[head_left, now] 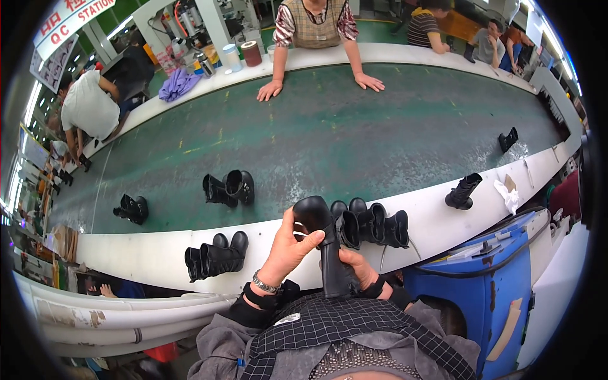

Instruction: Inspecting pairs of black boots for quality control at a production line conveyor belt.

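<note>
A black boot (330, 256) is between my hands in front of my body, toe up and shaft hanging down. My left hand (286, 250) grips it around the foot, the thumb lying across the ankle. Lower down, my right hand (360, 268) closes on the shaft from the right side. Several black boots (375, 225) stand just beyond my right hand at the edge of the white ledge. To the left of my left hand, a pair of black boots (218, 256) rests on the same ledge.
The green conveyor belt (304, 139) carries more boots (231, 188) and a boot (508, 140) at far right. A boot (464, 191) and crumpled white paper (508, 195) lie on the right ledge. A blue cart (472, 285) stands right. Across, a co-worker's hands (271, 90) press the belt.
</note>
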`<state>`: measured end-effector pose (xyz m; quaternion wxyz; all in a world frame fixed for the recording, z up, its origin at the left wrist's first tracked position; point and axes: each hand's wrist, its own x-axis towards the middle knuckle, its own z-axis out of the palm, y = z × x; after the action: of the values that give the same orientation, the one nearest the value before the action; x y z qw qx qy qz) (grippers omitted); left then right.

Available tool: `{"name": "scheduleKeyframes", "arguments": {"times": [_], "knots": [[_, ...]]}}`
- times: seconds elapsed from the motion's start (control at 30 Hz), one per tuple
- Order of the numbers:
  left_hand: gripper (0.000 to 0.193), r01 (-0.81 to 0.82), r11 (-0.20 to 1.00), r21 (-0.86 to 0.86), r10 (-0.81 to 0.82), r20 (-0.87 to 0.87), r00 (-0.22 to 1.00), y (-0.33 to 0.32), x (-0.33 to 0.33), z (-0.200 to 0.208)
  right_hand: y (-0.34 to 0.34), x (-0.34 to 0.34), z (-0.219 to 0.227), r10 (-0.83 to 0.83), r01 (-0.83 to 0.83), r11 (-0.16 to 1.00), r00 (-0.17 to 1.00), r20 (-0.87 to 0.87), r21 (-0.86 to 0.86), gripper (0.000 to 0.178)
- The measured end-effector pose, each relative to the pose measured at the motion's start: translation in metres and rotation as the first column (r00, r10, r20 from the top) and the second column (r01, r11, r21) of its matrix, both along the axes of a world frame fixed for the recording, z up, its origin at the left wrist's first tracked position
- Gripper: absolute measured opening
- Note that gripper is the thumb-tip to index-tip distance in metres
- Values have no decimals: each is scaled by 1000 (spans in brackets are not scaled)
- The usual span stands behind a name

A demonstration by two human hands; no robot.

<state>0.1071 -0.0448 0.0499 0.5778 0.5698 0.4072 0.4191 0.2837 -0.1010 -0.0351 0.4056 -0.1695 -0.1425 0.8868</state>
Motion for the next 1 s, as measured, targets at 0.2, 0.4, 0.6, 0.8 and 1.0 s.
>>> {"name": "scheduleKeyframes", "arguments": {"times": [0.2,0.4,0.6,0.8,1.0], "knots": [[46,-42,995,94,57,-168,984,-9,0,2,-1,-1,-7,112,-120,993,919,-378,3,47],[44,-39,941,335,128,-247,961,-7,1,-13,5,7,-7,360,-347,928,754,-549,134,49],[52,57,995,83,-73,205,976,-16,16,-15,-4,11,-2,369,-350,927,790,-490,135,48],[55,73,994,76,-90,239,967,-16,21,-13,-19,20,22,179,-170,980,980,-82,105,61],[55,273,960,61,-280,193,940,-11,32,5,-46,24,54,-124,103,970,989,80,222,86]]}}
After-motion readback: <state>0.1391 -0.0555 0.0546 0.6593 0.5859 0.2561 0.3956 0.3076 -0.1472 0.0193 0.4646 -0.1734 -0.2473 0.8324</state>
